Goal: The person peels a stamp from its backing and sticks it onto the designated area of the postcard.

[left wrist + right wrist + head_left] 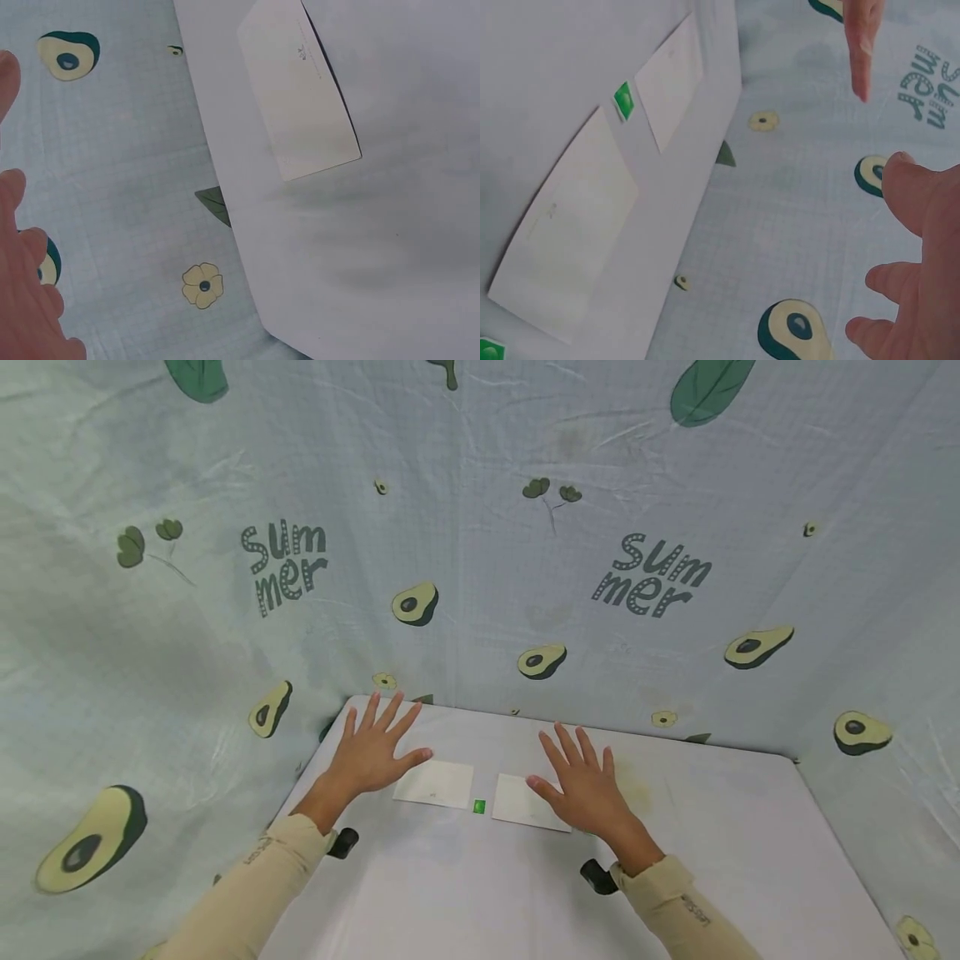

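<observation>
Both hands are held up over the white table with fingers spread, holding nothing. My left hand (369, 758) appears beside the left white card (437, 783), its thumb overlapping the card's upper corner in the head view. My right hand (588, 792) overlaps the outer part of the right white card (525, 802). Between the two cards is a small green square (479, 807). The right wrist view shows a second green piece (490, 349) at the lower left, beyond the nearer card (570, 225). Small faint print marks the card (307, 97) in the left wrist view.
The white table (720, 843) meets a hanging cloth (480, 543) printed with avocados and lettering at its back and sides. A small black device (343, 843) is at the left cuff, and another black device (598, 877) at the right cuff.
</observation>
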Action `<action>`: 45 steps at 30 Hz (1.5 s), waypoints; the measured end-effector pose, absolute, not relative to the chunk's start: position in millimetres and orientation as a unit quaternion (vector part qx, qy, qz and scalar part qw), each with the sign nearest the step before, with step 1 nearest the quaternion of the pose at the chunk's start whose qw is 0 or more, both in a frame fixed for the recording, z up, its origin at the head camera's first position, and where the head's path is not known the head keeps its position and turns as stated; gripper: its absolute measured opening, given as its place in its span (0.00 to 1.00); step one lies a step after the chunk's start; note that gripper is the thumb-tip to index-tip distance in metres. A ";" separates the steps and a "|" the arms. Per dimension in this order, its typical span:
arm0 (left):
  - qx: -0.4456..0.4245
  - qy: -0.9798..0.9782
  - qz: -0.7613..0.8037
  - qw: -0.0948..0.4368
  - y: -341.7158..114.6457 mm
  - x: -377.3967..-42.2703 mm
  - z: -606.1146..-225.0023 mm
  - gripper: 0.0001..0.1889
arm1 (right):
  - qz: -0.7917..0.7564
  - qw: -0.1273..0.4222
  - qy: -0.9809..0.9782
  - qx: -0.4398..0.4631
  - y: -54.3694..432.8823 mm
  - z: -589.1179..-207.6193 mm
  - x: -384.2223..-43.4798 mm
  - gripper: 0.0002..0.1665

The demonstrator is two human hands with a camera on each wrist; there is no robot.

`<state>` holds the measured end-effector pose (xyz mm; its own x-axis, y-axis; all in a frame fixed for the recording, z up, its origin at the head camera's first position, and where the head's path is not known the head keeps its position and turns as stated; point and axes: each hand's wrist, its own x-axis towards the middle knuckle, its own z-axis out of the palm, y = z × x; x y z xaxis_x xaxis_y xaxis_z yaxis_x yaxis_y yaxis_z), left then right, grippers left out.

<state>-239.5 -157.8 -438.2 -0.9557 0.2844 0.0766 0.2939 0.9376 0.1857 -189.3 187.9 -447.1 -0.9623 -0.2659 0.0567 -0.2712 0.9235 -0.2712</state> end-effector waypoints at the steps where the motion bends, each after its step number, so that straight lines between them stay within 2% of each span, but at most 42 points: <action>1: -0.148 -0.984 -0.099 0.025 -157.9 -239.8 -439.8 0.46 | 0.143 0.007 -0.980 0.137 187.0 -447.7 -189.2 0.48; 18: -0.151 -0.984 -0.097 0.010 -159.2 -239.4 -465.2 0.46 | 0.153 0.012 -0.976 0.153 166.9 -457.4 -192.9 0.47; 30: -0.152 -0.982 -0.108 0.002 -155.1 -241.3 -477.8 0.46 | 0.141 -0.004 -0.978 0.155 151.8 -465.4 -198.8 0.48; 37: -0.158 -0.981 -0.108 0.010 -156.2 -245.4 -486.2 0.45 | 0.137 0.002 -0.979 0.154 144.5 -471.0 -203.1 0.48; 45: -0.145 -0.984 -0.103 -0.010 -163.4 -244.3 -496.3 0.45 | 0.141 0.001 -0.976 0.166 130.1 -480.1 -200.4 0.48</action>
